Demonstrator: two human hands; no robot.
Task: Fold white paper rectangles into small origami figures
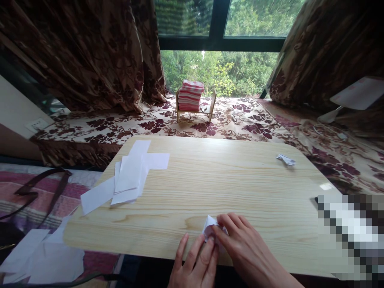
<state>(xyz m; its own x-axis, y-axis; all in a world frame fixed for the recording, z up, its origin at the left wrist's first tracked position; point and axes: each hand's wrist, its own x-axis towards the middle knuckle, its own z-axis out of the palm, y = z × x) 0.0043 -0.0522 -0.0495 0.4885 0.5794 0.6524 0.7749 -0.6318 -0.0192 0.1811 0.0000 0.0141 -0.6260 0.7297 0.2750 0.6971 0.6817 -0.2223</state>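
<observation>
White folded paper (211, 225) pinched under both hands, left hand (195, 264) and right hand (243, 250); loose paper strips (129, 176) and a crumpled scrap (286, 159) lie well apart.

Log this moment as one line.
left hand: pressing small folded paper | right hand: pinching it | on wooden table | paper sheets far left | folded piece far right
</observation>
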